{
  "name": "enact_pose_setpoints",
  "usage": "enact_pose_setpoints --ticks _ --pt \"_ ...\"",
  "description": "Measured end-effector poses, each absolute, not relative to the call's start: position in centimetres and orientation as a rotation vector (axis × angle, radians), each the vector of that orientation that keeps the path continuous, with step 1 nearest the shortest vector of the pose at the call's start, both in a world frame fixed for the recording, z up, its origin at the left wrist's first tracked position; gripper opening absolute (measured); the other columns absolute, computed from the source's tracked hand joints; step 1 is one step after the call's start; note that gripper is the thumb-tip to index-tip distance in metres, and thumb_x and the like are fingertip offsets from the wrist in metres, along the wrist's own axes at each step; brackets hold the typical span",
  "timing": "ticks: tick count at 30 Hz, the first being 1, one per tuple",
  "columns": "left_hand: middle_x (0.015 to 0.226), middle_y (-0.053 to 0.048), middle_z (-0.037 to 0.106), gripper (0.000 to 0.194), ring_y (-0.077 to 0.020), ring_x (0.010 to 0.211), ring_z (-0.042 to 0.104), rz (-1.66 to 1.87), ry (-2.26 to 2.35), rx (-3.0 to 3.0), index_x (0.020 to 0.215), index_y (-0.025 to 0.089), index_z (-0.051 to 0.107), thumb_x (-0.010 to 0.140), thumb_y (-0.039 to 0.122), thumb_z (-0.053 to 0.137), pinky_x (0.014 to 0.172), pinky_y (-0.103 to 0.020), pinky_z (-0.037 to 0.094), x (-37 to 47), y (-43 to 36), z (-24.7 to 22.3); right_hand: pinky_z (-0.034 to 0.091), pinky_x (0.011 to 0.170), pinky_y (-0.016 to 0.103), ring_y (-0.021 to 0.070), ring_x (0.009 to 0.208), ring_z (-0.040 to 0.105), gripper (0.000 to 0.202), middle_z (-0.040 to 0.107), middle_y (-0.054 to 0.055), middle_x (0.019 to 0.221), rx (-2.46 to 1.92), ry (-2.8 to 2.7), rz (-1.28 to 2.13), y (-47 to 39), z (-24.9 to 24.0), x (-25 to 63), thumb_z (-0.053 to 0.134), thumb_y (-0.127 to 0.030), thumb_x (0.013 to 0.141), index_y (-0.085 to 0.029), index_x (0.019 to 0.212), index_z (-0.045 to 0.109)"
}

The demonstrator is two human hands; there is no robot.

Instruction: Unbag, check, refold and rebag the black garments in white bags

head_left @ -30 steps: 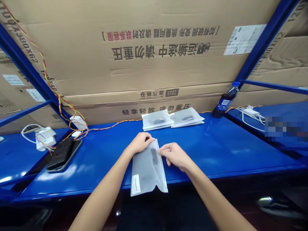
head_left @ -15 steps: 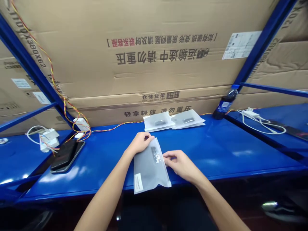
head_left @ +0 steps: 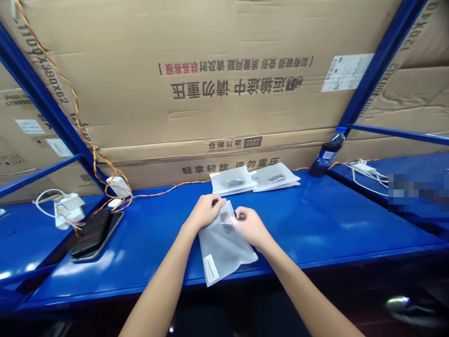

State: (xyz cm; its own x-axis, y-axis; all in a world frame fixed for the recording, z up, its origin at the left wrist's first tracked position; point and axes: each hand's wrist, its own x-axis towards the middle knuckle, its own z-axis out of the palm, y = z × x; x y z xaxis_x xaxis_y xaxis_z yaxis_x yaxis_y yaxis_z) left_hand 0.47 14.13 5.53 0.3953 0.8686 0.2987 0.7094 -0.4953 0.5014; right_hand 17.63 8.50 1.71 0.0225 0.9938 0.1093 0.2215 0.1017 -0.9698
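A frosted plastic zip bag (head_left: 224,250) with black print and a white label lies slanted over the shelf's front edge. My left hand (head_left: 206,209) pinches its upper corner, the fingers curled. Against the bag's zip side, my right hand (head_left: 251,227) is closed, fingers bent inward. A small dark bit shows by its fingertips; what it is I cannot make out. Behind my hands, near the cardboard, lie more frosted zip bags: a left pile (head_left: 231,180) and a right pile (head_left: 275,178).
A dark drink bottle (head_left: 324,157) with a blue cap stands at the back right. Two stacked phone-like devices (head_left: 93,236) lie at the left, near white adapters (head_left: 70,210) and red-yellow wires (head_left: 122,194). Cardboard (head_left: 228,112) backs the blue shelf (head_left: 308,220).
My right hand has moved up along the zip side, its fingers now more curled. The bag has tilted, its lower end shifting right, and looks paler than before. My left hand keeps its hold.
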Motion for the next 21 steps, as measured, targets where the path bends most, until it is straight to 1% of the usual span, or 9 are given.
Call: enact_pose_setpoints --ticks 4,6,8,10,12,14,16,18,21 --pt "0.084 -0.007 0.077 0.03 -0.0253 0.08 0.069 0.664 1.531 2.403 0.087 0.022 0.073 0.105 0.037 0.053 0.071 -0.03 0.043 -0.8 14.6 6.0 0.056 0.064 0.034 0.0233 0.078 0.069 0.054 0.072 0.005 0.096 -1.369 -0.992 0.833 7.3 0.5 19.8 0.07 -0.056 0.078 -0.024 0.117 0.051" --pt "0.089 -0.009 0.078 0.027 -0.0286 0.087 0.071 0.622 1.626 2.413 0.093 0.023 0.075 0.104 0.037 0.055 0.073 -0.032 0.044 -1.8 14.9 6.3 0.059 0.065 0.036 0.0252 0.083 0.071 0.063 0.071 0.008 0.107 -1.414 -0.877 0.756 6.6 -0.2 21.2 0.071 -0.056 0.08 -0.025 0.129 0.047" --pt "0.093 -0.01 0.078 0.026 -0.0306 0.092 0.072 0.589 1.714 2.418 0.095 0.024 0.076 0.103 0.038 0.056 0.075 -0.032 0.045 -2.9 15.1 6.8 0.061 0.065 0.04 0.0266 0.081 0.071 0.057 0.069 0.008 0.104 -1.511 -0.954 0.671 5.7 -0.6 22.3 0.069 -0.055 0.083 -0.024 0.128 0.052" --pt "0.094 -0.01 0.079 0.025 -0.0312 0.094 0.072 0.561 1.786 2.421 0.093 0.024 0.077 0.103 0.038 0.058 0.076 -0.033 0.046 -3.8 15.3 7.1 0.062 0.074 0.048 0.0308 0.087 0.071 0.045 0.07 0.01 0.101 -1.621 -1.188 0.474 4.9 -0.5 22.8 0.064 -0.053 0.088 -0.022 0.121 0.059" --pt "0.098 -0.009 0.079 0.025 -0.0305 0.097 0.072 0.539 1.832 2.43 0.091 0.024 0.077 0.103 0.036 0.058 0.077 -0.033 0.047 -4.4 15.5 7.1 0.06 0.088 0.057 0.0369 0.104 0.068 0.041 0.071 0.016 0.11 -1.642 -1.396 0.17 4.3 0.0 22.6 0.056 -0.049 0.095 -0.02 0.122 0.064" --pt "0.102 -0.009 0.079 0.023 -0.0294 0.1 0.071 0.531 1.863 2.446 0.092 0.024 0.077 0.102 0.031 0.058 0.08 -0.033 0.048 -4.6 15.6 6.9 0.054 0.102 0.062 0.0411 0.127 0.061 0.047 0.069 0.021 0.129 -1.553 -1.538 -0.051 4.1 0.5 21.8 0.054 -0.049 0.099 -0.018 0.133 0.063" --pt "0.106 -0.01 0.078 0.022 -0.0295 0.104 0.07 0.539 1.896 2.465 0.097 0.023 0.078 0.101 0.024 0.056 0.084 -0.034 0.049 -4.5 15.8 6.5 0.049 0.113 0.063 0.042 0.142 0.052 0.06 0.065 0.021 0.143 -1.455 -1.686 -0.099 4.3 0.7 20.7 0.06 -0.054 0.098 -0.017 0.144 0.059" --pt "0.111 -0.013 0.076 0.027 -0.0309 0.109 0.068 0.565 1.935 2.482 0.107 0.022 0.078 0.101 0.018 0.052 0.09 -0.037 0.049 -4.4 16.0 6.1 0.042 0.121 0.064 0.0431 0.148 0.048 0.069 0.064 0.02 0.148 -1.417 -1.847 -0.066 4.8 0.4 19.5 0.069 -0.056 0.093 -0.016 0.147 0.059" --pt "0.118 -0.015 0.074 0.032 -0.032 0.116 0.065 0.631 1.957 2.516 0.117 0.02 0.075 0.103 0.017 0.047 0.097 -0.041 0.049 -4.0 16.2 5.9 0.035 0.125 0.065 0.0419 0.143 0.056 0.047 0.072 0.018 0.137 -1.442 -1.937 0.007 5.6 -0.2 18.1 0.069 -0.042 0.095 -0.016 0.134 0.07"
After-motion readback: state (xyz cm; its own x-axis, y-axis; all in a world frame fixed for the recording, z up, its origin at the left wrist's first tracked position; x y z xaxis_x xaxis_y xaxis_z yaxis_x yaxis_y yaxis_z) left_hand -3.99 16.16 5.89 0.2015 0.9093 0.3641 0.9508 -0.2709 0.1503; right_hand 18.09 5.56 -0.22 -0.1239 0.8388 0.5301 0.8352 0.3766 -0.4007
